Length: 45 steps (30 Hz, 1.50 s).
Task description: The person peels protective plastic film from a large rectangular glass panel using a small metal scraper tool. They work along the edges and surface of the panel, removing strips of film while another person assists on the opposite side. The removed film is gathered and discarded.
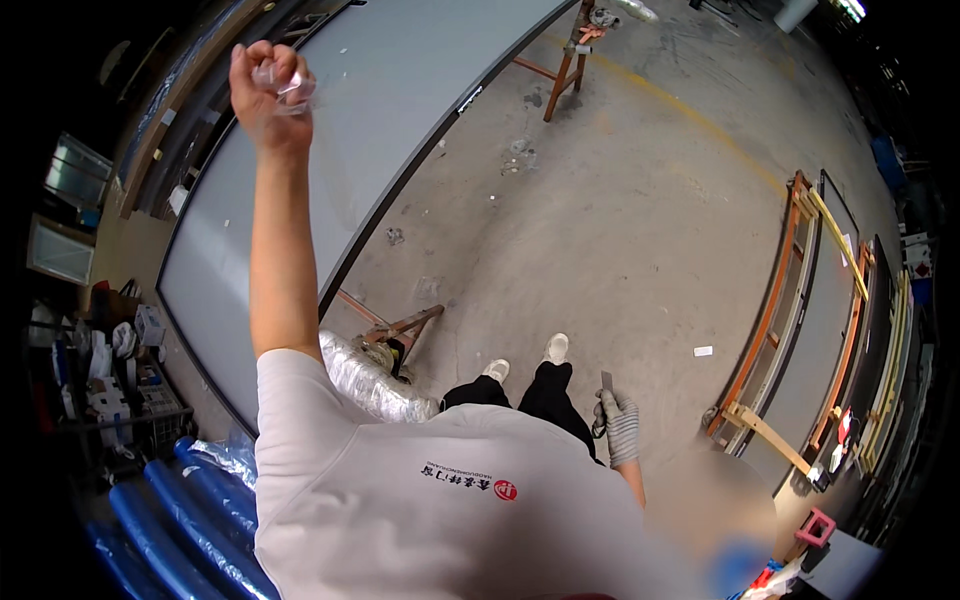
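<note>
Fingers (283,75) of the left hand (268,95) are curled tight around one crumpled wad of clear plastic film (292,88), held at the end of a raised bare arm. The film sits inside that grip, over one large grey panel (400,90) with a dark frame. The panel spreads out beyond and beside the fist and rests on two wooden trestles: one (560,70) well off to the right of the raised hand, one (400,330) back toward the body. The right hand (620,425), in one striped work glove, hangs low beside the leg with its fingers (606,410) closed on one small flat blade-like tool (606,381) that sticks up out of the grip. Two pale shoes (525,360) stand on the concrete floor (620,220) just left of the gloved hand. One silvery foil-wrapped roll (370,380) lies below the raised arm near the closer trestle. Several blue rolls (170,520), too overlapped to count, lie farther down on that side. Well to the right of the gloved hand, framed panels on orange racks (800,330) stand in a row.
</note>
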### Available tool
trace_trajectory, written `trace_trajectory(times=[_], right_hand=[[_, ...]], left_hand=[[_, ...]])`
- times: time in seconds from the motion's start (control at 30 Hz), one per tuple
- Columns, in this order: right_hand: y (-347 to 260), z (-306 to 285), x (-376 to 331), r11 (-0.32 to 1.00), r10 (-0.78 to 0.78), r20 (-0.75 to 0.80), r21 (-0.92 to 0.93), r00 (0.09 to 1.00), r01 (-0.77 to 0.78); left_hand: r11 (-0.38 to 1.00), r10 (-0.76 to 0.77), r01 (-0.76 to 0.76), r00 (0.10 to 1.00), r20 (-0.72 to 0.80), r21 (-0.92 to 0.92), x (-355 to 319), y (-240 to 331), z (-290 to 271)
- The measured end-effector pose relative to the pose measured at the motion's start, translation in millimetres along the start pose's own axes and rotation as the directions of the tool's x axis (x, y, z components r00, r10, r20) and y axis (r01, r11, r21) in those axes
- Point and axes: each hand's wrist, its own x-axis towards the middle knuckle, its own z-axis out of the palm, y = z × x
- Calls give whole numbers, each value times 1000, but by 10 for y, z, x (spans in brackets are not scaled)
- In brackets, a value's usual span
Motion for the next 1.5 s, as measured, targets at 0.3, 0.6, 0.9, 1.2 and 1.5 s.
trace_trajectory(times=[0.3,0.6,0.9,1.2,1.5], right_hand=[[-1095,-432,1623,984,-128,154,-105,980,145],[-1850,106,2478,973,-84,269,-184,959,137],[-2500,1115,2968,977,-65,180,-188,982,99],[-3045,1910,3519,968,-49,249,-227,967,107],[-3784,2463,4132,821,-139,530,-411,837,396]], left_hand=[[-386,-260,-114,965,10,915,-839,-151,-124],[-372,-415,-199,909,29,907,-87,-1726,-480],[-188,-711,51,682,-172,981,555,-3317,-1227],[-9,-861,263,489,-141,965,845,-3270,-1261],[10,-944,689,245,-220,725,953,-3465,-1323]])
